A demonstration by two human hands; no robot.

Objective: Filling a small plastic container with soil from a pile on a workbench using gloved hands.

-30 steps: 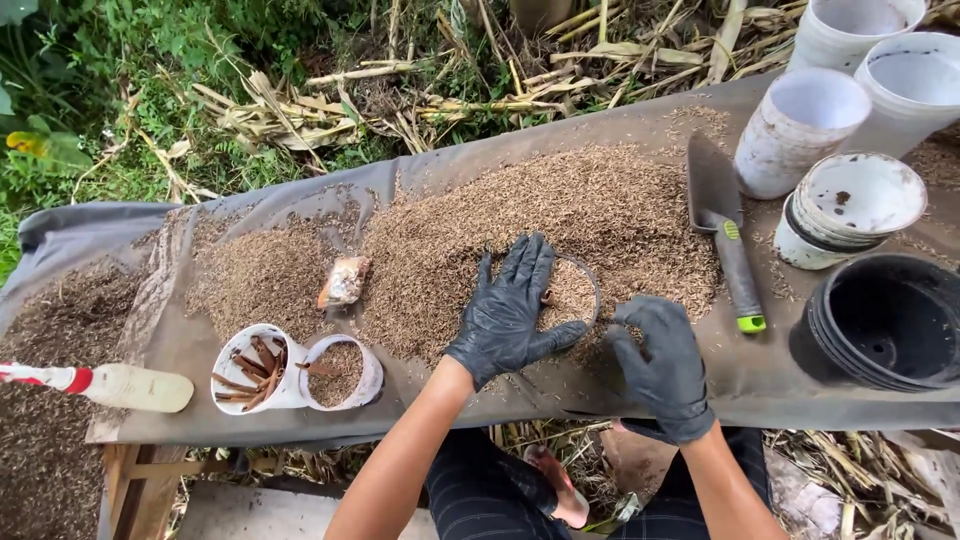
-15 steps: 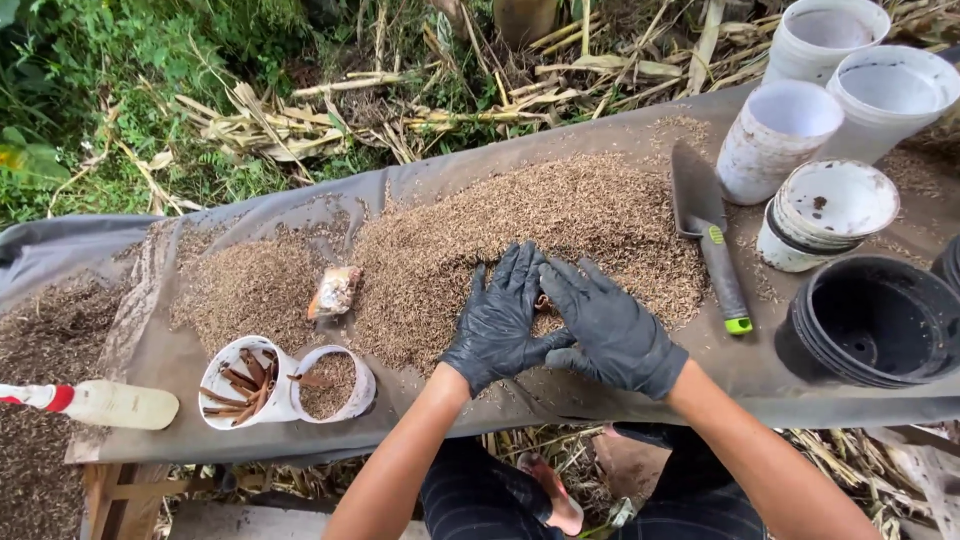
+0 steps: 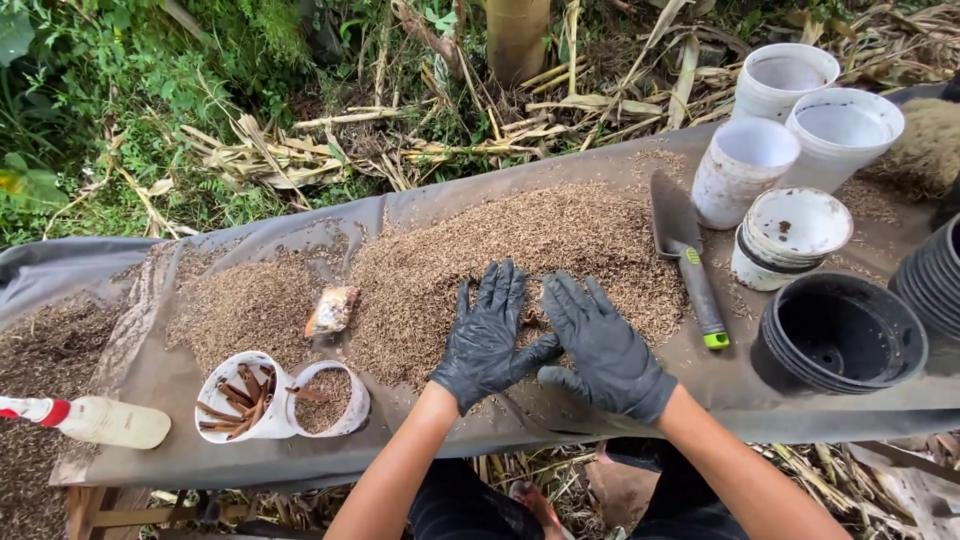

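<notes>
two gloved hands, left hand [image 3: 490, 335] and right hand [image 3: 598, 345], flat on husk pile [image 3: 520, 240]

Black rubbery gloves on L grip [image 3: 487, 335] & R grip [image 3: 600, 345], forearms bare.

Your left hand [image 3: 487, 338] and right hand [image 3: 600, 350] wear matt black rubbery gloves, pressed into coarse, grainy brown potting mix [image 3: 500, 250] at frame centre. Beneath lies a smooth grey plastic sheet [image 3: 700, 390]. At right: scuffed white plastic pots [image 3: 790, 235], glossy black ones [image 3: 845, 335], and a dull metal trowel [image 3: 682, 245].
</notes>
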